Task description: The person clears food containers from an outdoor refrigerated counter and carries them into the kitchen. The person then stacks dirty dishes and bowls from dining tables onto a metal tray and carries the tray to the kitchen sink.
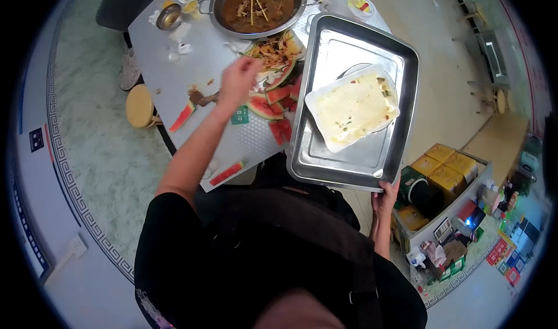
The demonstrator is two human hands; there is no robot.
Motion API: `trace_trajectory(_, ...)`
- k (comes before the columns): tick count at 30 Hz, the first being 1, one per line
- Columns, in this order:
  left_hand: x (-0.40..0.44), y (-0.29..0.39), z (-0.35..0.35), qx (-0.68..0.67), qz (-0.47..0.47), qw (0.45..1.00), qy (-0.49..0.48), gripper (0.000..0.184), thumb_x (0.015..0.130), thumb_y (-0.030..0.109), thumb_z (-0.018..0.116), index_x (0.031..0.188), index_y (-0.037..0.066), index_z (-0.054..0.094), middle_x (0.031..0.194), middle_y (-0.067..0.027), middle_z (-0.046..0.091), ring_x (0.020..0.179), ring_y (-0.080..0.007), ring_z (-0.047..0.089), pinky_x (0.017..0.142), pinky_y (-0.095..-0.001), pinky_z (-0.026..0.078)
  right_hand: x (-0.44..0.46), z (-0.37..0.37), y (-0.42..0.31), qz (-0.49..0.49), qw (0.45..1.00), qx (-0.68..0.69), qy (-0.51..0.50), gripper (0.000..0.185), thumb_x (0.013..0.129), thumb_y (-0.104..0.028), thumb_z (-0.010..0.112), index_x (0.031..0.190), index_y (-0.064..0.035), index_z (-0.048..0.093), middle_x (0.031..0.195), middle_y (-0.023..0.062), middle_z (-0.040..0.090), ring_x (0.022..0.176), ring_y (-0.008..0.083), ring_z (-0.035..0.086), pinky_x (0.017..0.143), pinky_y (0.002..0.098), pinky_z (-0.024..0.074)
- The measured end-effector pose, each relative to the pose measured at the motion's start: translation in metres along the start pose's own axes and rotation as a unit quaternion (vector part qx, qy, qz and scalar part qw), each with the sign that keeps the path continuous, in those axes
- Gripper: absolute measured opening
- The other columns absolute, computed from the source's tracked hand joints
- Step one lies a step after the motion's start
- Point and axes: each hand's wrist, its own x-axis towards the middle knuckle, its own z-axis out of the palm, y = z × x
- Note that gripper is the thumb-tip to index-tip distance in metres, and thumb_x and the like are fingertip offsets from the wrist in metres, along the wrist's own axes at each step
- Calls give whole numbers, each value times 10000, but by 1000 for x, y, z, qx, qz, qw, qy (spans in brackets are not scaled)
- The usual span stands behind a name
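My right hand (386, 198) grips the near rim of a deep metal tray (331, 160), held out beside the table. Inside the tray lies a white rectangular dish (352, 107) with a pale, creamy film and bits of food, on top of a round metal piece mostly hidden under it. Over the table, my left hand (239, 82) is blurred by motion, and its fingers cannot be made out. Watermelon slices (266, 107) and a heap of food scraps (278, 51) lie close to it. A green square card (239, 115) rests just below the hand.
A large pan of brown broth (258, 6) with chopsticks in it stands at the table's (157, 62) far side. A small metal bowl (169, 16) and crumpled tissues are to its left. Wooden stools (139, 107) flank the table. At right is a counter with yellow boxes (444, 160).
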Motion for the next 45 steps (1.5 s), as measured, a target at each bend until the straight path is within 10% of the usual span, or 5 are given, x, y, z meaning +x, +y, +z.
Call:
trace_trajectory(4,85,-130,-27,269,24,960,72,182,790,142,555,859,-26,563,705,-112,595,585,-151,597,497,-258,480,-12,6,-11,-26,999,-3,28,516,660,58,424,1159,-61,378,798,51,502,457,120,474,306,206,379)
trace_trajectory(6,112,-162,-27,-71,-310,948,-15,142,781,100,552,859,-16,529,720,-112,582,632,-194,608,537,-276,517,-16,-3,-9,-22,999,9,26,535,656,59,422,1174,-65,371,805,49,502,458,117,476,304,197,388)
trace_trajectory(11,134,-158,-20,-128,-346,923,-112,157,806,112,556,924,29,493,801,-108,575,681,-191,612,578,-285,546,-30,-5,2,-38,996,28,70,541,656,53,417,1180,-73,362,832,46,492,492,114,485,294,190,385)
trace_trajectory(21,95,-186,-53,-317,-326,884,-108,275,827,27,474,1093,-27,432,1054,-153,538,910,-261,582,794,-370,503,-37,14,-7,-32,995,1,94,506,677,27,414,1166,-97,387,793,22,477,435,81,396,317,167,324)
trace_trajectory(45,152,-68,-208,-245,-141,956,-75,190,815,51,458,988,-26,455,940,-144,563,808,-209,610,701,-334,538,-36,26,-7,-25,999,34,16,561,655,37,433,1203,-62,357,824,55,505,452,108,467,286,184,371)
